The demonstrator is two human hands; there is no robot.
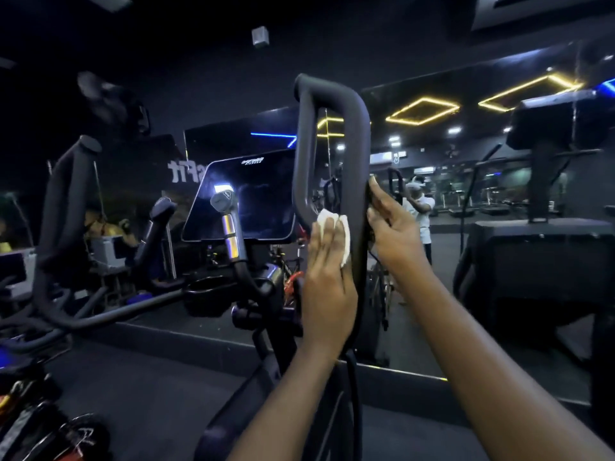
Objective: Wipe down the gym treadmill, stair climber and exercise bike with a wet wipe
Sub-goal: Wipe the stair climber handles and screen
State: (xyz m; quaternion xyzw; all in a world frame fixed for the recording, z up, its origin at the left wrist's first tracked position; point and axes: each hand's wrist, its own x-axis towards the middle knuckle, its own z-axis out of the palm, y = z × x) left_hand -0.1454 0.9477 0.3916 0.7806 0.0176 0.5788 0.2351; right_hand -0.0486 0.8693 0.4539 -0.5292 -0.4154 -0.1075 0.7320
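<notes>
1. Two bare forearms reach up from the near edge, and two hands are in view.
2. The left hand [327, 277] lies with its fingers fairly straight and pressed flat over the one white wet wipe [346, 242], holding it against the lower part of the black padded loop handle [361, 144].
3. The right hand [392, 227] grips the right bar of the same loop, thumb pointing up along it and fingers curled behind.
4. The loop stands upright in the centre. A second, similar tall black handle [66, 194] rises at the left, making two.
5. Between them stand one short grip with a shiny silver band [229, 224] and, just behind it, one dark glossy tilted console screen [243, 197].
6. The dark grey gym floor [133, 394] spreads below. It is too dim to make out the red and black objects at the near left.
7. A bulky black machine [539, 254] stands at the right.
8. Farthest, a wall mirror [466, 168] reflects two yellow diamond-shaped ceiling lights [422, 111], blue strips and more equipment in the dark room.
</notes>
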